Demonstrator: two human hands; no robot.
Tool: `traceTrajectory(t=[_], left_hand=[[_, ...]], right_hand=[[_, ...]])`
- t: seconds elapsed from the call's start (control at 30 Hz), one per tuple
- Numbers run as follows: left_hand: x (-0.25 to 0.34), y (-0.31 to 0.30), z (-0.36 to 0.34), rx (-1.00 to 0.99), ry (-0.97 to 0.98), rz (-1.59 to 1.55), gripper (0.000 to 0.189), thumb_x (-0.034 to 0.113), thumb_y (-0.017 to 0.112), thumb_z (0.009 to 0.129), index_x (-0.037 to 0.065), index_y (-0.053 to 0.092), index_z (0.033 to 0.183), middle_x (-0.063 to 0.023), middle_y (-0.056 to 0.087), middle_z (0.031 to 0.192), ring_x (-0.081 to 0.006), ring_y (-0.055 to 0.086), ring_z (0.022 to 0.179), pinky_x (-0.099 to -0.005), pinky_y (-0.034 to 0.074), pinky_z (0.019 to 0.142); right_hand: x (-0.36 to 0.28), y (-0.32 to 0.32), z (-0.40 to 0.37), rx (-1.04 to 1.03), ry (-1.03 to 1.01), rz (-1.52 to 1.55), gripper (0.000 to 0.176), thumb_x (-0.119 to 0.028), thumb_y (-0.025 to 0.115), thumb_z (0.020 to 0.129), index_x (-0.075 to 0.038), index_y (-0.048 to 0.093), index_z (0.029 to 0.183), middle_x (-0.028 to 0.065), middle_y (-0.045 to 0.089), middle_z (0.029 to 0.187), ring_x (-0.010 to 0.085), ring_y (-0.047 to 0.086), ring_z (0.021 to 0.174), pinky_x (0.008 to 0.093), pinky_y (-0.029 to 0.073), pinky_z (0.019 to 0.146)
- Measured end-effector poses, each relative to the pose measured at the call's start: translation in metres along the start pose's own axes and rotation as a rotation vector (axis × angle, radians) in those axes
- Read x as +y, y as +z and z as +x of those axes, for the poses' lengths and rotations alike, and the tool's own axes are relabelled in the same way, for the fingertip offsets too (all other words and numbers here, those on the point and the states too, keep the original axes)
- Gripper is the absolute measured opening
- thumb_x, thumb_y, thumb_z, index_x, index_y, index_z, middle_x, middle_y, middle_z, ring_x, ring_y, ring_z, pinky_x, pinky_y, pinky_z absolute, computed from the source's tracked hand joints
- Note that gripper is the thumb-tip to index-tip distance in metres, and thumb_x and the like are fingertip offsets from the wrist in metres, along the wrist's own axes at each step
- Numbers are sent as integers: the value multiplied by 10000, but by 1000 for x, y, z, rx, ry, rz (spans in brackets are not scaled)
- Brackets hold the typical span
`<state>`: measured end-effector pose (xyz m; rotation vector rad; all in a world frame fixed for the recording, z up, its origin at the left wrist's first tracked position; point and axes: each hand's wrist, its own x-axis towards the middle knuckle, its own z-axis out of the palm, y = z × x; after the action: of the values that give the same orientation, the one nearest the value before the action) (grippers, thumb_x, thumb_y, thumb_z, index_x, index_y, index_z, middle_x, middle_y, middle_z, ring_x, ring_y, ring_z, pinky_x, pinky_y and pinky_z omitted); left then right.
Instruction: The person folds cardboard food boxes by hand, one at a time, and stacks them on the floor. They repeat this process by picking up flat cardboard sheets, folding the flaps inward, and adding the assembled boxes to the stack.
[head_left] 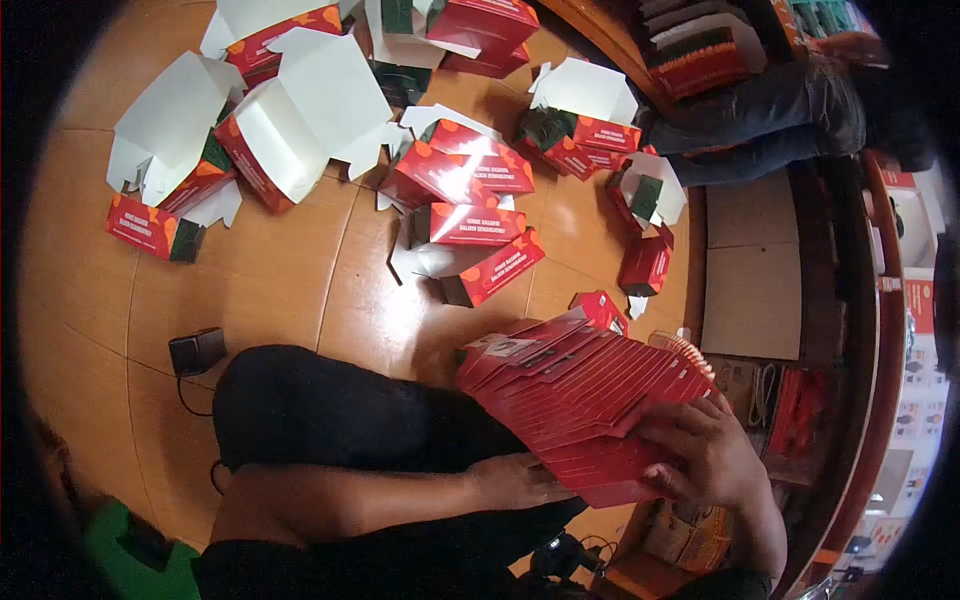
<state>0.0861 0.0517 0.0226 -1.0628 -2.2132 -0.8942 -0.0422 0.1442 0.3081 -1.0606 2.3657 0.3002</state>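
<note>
A thick, fanned stack of flattened red cardboard boxes (590,400) leans over my lap. My right hand (705,450) grips its right side, fingers bent over the edges of the sheets and thumb against the lower face. My left hand (525,482) is at the stack's lower left edge, its fingertips hidden behind the cardboard. Beyond the stack, folded red boxes with white insides and green sides lie on the floor, among them a red box (490,265) with its lid up and a larger open box (290,125).
A black adapter (198,350) with a cable lies on the tiled floor (270,290) left of my knee. Another person's jeans-clad leg (760,115) reaches in at upper right. Shelves with a brown cardboard panel (752,275) line the right side. Something green (135,555) stands at lower left.
</note>
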Motion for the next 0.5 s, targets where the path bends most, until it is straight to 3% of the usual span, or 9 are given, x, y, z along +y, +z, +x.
traceTrajectory(t=[0.1, 0.2, 0.27, 0.3, 0.37, 0.4, 0.47, 0.5], left_hand=[[5, 8, -7, -85, 103, -91, 588, 215, 484, 883, 233, 374, 1461, -32, 433, 1463, -213, 423, 1342, -375, 345, 1150], [4, -2, -4, -85, 194, 69, 566, 217, 499, 883, 225, 401, 1441, -28, 454, 1433, -218, 455, 1307, -367, 383, 1125], [6, -1, -2, -33, 372, 596, 546, 197, 502, 879, 209, 414, 1418, -38, 468, 1409, -214, 455, 1298, -361, 409, 1105], [10, -1, -1, -34, 384, 592, 546, 197, 502, 879, 209, 414, 1418, -38, 468, 1409, -214, 455, 1298, -361, 409, 1105], [21, 0, 2, -79, 253, 376, 488, 189, 509, 875, 198, 472, 1361, -60, 490, 1370, -211, 434, 1311, -353, 433, 1083], [27, 4, 1, -80, 263, 372, 488, 189, 509, 875, 198, 472, 1361, -60, 490, 1370, -211, 434, 1311, -353, 433, 1083], [34, 12, -1, -146, 104, -76, 428, 215, 522, 878, 172, 527, 1304, -82, 510, 1328, -215, 453, 1289, -334, 462, 1048], [34, 15, -2, -149, 108, -77, 428, 215, 522, 878, 172, 527, 1304, -82, 510, 1328, -215, 453, 1289, -334, 462, 1048]], right_hand=[[2, 11, -15, -92, 69, 28, 425, -405, 710, 816, -116, 690, 1126, 107, 653, 1116, 321, 604, 1032, 457, 418, 919], [0, 20, -30, -58, 107, 136, 467, -400, 705, 821, -114, 651, 1185, 127, 652, 1130, 320, 607, 1044, 455, 418, 930], [0, 22, -38, -112, 174, 177, 510, -399, 698, 826, -109, 617, 1238, 142, 653, 1108, 332, 607, 1038, 456, 422, 933], [0, 25, -41, -106, 183, 183, 510, -399, 698, 826, -109, 617, 1238, 142, 653, 1108, 332, 607, 1038, 456, 422, 933], [0, 35, -47, 15, 128, 158, 510, -391, 684, 840, -110, 609, 1258, 145, 649, 1070, 338, 610, 1017, 454, 425, 933], [-1, 37, -50, 19, 137, 163, 510, -391, 684, 840, -110, 609, 1258, 145, 649, 1070, 338, 610, 1017, 454, 425, 933], [-3, 41, -53, -32, 171, 132, 517, -393, 682, 843, -109, 608, 1268, 132, 639, 1072, 335, 607, 1020, 457, 425, 939], [-1, 44, -55, -29, 174, 135, 517, -393, 682, 843, -109, 608, 1268, 132, 639, 1072, 335, 607, 1020, 457, 425, 939]])
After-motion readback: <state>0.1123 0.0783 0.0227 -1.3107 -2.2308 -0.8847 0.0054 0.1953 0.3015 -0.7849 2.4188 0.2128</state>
